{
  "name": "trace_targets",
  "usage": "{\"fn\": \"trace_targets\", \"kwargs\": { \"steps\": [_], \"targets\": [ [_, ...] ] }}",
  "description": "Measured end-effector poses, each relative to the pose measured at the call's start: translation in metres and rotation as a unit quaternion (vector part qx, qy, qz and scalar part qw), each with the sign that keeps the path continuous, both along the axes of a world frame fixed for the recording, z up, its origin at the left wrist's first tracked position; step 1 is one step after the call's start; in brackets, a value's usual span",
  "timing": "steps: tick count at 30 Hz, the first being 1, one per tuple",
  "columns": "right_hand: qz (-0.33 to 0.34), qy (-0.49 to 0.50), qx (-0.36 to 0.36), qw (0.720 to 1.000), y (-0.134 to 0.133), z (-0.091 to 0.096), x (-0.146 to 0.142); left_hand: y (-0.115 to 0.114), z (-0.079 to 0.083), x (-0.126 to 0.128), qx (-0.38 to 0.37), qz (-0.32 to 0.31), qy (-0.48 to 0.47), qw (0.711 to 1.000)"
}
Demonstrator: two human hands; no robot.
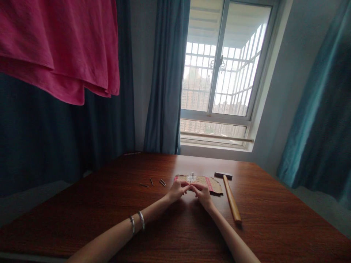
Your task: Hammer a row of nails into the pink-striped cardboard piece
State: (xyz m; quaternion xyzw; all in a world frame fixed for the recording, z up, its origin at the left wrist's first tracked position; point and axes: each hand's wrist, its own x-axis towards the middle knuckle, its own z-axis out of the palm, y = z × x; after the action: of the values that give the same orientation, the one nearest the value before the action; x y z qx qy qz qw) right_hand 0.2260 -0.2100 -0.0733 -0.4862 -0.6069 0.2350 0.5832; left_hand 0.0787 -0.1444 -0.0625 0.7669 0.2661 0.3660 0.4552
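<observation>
My left hand [177, 190] and my right hand [202, 194] meet at the near edge of a patterned cardboard piece [203, 179]. Both are closed in a pinch, fingertips touching, around a thin upright nail [190, 181] that is mostly hidden by the fingers. Just behind them, several nails [192, 176] stand upright in the cardboard. Several loose nails [162, 182] lie on the table left of my left hand. To the right of my right hand rests a hammer [231, 199] with a wooden handle and dark head.
The brown wooden table [170, 233] reaches back toward a barred window [216, 84]. Blue curtains [167, 91] hang behind it and at the right. A pink cloth [71, 47] hangs at the upper left. A thin strip [132, 153] lies at the table's far left corner.
</observation>
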Motion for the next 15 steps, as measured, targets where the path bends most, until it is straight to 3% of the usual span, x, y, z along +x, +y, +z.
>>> {"fn": "trace_targets", "kwargs": {
  "steps": [15],
  "targets": [
    [-0.025, 0.058, -0.032, 0.998, 0.000, 0.002, 0.001, -0.008, 0.010, 0.004, 0.050, 0.035, 0.029, 0.998]
  ]
}}
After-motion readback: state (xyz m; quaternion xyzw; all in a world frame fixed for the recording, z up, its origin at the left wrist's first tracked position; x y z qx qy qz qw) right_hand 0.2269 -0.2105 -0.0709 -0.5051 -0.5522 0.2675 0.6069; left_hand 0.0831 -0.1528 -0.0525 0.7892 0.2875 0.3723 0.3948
